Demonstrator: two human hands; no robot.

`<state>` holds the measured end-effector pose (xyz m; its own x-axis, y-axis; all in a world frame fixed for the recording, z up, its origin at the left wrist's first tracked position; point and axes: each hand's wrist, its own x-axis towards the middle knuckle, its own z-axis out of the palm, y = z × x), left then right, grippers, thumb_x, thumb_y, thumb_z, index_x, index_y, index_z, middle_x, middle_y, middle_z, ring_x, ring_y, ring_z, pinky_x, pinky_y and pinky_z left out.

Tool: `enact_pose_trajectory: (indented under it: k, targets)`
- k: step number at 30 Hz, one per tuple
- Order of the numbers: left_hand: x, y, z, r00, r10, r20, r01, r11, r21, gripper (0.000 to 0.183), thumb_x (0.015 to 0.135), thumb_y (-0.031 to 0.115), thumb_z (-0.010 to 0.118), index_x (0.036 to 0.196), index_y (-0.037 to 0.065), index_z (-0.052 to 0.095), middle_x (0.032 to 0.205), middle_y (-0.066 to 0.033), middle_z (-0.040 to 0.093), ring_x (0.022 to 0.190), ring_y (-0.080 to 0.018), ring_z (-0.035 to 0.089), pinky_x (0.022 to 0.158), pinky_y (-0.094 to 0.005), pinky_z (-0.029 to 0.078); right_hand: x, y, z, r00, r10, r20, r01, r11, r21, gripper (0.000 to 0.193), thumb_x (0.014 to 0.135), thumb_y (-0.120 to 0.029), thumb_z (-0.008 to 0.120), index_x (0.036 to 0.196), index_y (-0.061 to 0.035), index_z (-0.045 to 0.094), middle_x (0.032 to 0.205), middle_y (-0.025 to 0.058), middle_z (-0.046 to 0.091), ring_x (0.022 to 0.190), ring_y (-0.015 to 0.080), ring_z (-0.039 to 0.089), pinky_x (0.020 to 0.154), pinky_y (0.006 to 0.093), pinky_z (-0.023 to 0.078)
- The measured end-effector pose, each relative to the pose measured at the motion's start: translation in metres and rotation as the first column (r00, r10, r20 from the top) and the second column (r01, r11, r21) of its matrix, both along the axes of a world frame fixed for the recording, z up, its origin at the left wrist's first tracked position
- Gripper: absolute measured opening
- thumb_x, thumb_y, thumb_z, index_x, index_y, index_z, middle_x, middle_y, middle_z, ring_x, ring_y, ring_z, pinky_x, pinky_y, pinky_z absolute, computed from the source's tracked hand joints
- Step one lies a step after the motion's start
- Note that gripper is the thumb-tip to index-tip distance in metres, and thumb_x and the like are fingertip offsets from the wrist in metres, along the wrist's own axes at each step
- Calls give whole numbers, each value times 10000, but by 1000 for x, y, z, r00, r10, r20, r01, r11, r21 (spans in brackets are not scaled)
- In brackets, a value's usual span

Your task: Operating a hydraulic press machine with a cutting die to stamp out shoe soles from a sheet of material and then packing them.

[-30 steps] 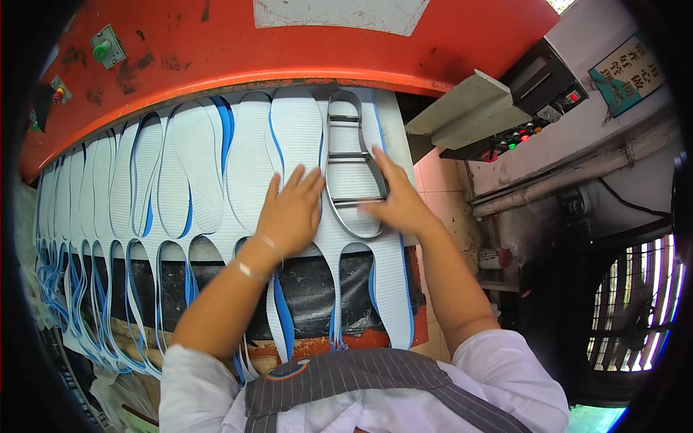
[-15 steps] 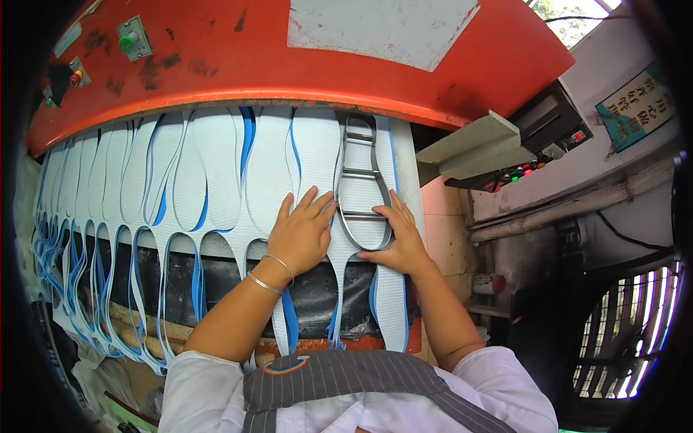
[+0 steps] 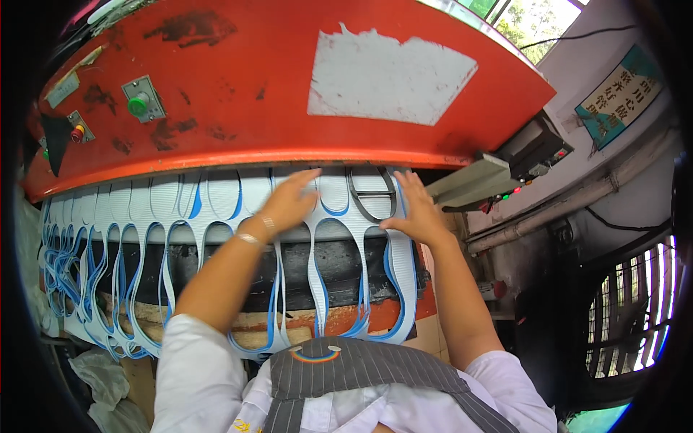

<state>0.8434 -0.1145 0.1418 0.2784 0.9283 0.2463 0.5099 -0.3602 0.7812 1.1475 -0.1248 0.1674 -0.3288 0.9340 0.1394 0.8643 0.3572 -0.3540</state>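
A grey metal sole-shaped cutting die (image 3: 374, 193) with a crossbar lies on a ribbed white and blue foam sheet (image 3: 339, 227). Its far end is hidden beneath the red press head (image 3: 238, 94). Beside the die's right edge, my right hand (image 3: 421, 215) is open, thumb and fingers apart. To the left, my left hand (image 3: 290, 202) is over the sheet near the press head's edge, slightly blurred, with its fingers stretched out and nothing visible in them. Sole-shaped outlines run along the sheet, and its near side hangs in looped strips with large holes.
A green button (image 3: 138, 106) and a red button (image 3: 77, 134) sit on the press front. At right, a grey metal plate (image 3: 469, 182) juts out beside a control box (image 3: 538, 155) with lit buttons. Clear plastic bags (image 3: 108, 379) lie at lower left.
The die has gone farther under the press head, and both hands have moved away from me. My left hand has come away from beside the die. The view has tilted upward.
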Motion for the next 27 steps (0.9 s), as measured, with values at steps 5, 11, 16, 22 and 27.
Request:
enact_pose_trajectory:
  k: [5,11,16,22,27]
  targets:
    - [-182,-37,50,803,397,445,-499,856,137,231,951,124,583,1107,-27,663,1015,-82,686,943,-134,641,849,-271,509,-51,-32,76,931,279,-235,-163,895,415,642,740,-312,791,1258,-26,546,1231,188,573,1138,382,518,964,451,419]
    - [-474,23,5,323,763,560,-935,167,312,330,906,117,565,1207,-9,611,1145,-119,648,1012,-213,605,910,-322,462,-246,37,81,773,610,-174,-495,751,437,522,810,-360,710,1213,-54,580,1119,151,636,1034,331,600,865,433,492]
    - [-646,26,58,50,938,344,-842,-146,519,695,826,321,651,1268,-173,442,1292,-345,497,1216,-422,486,1086,-426,336,-392,63,138,606,756,-248,-498,604,622,473,783,-383,711,1105,-77,549,905,92,654,794,298,670,606,395,532]
    - [-673,-20,139,612,736,290,-783,615,91,557,928,176,479,1457,33,379,1465,-102,440,1343,-181,377,1089,-292,268,-421,93,154,771,602,-206,-372,689,622,172,863,-212,580,932,-72,508,752,130,623,617,307,652,481,441,479]
    - [-445,-1,94,739,603,-300,-521,794,313,312,977,248,484,964,-5,664,861,-103,655,714,-251,594,690,-353,494,-335,77,113,741,641,-197,-556,752,355,259,831,-300,639,892,-63,553,777,129,636,734,341,647,587,467,493]
